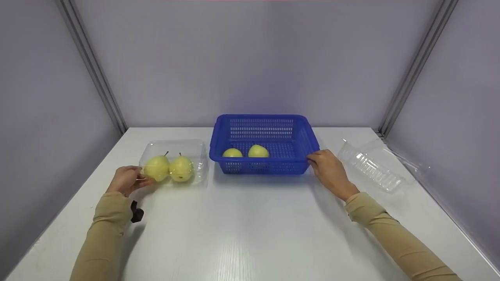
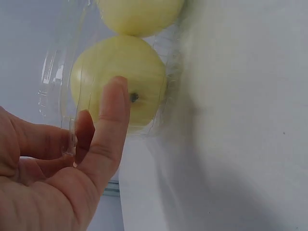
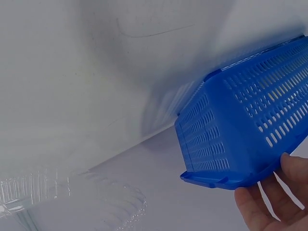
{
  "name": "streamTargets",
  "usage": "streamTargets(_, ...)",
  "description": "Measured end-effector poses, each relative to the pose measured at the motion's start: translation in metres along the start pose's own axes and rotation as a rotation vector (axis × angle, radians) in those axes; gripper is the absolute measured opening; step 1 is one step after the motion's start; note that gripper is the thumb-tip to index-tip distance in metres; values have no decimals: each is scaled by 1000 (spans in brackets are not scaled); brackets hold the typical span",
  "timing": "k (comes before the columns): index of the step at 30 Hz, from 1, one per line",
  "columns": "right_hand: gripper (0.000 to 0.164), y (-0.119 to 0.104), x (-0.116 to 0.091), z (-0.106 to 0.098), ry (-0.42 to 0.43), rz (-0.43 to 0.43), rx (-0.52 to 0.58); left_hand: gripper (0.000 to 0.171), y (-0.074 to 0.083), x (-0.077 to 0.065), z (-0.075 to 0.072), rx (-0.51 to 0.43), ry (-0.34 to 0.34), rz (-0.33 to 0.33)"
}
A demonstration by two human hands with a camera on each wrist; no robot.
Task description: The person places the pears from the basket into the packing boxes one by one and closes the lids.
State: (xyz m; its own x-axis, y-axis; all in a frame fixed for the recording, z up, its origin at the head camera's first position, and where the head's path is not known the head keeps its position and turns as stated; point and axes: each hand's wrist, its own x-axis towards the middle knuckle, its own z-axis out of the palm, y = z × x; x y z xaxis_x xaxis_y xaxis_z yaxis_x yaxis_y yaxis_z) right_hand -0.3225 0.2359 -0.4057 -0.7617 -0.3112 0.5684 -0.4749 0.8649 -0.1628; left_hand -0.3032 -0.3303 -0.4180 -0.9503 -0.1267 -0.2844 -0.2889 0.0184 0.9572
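Observation:
In the head view, a clear plastic box (image 1: 198, 148) at the left holds two yellow-green pears (image 1: 181, 169) with dark stems. My left hand (image 1: 127, 179) pinches the near left edge of this box; the left wrist view shows the rim between thumb and fingers, one finger lying along the wall beside a pear (image 2: 120, 62). At the middle stands a blue plastic basket (image 1: 265, 165) with slotted walls and two more pears (image 1: 258, 151) inside. My right hand (image 1: 330, 171) grips its near right rim corner, and in the right wrist view thumb and fingers hold the blue rim (image 3: 226, 184).
Another clear plastic container (image 1: 375, 169) lies at the right of the white table (image 1: 250, 234), beyond my right hand. Pale panels (image 1: 250, 58) enclose the table at the back and both sides, with metal posts (image 1: 93, 66) in the corners.

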Motion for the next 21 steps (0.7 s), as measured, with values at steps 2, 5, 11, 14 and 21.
streamTargets(2,16,-1,0,0,5,-7,5,49,0,0,0,10,22,7)
streamTargets(5,16,-1,1,-1,4,-22,16,49,-1,1,-2,11,54,20)
streamTargets(11,18,3,5,-10,-76,-27,91,50,-4,-2,-1,95,129,69)
streamTargets(14,18,7,6,-19,-101,-2,151,52,-4,-5,4,270,186,112)
streamTargets(21,18,24,9,-45,-42,60,172,48,-2,-10,17,602,406,292)
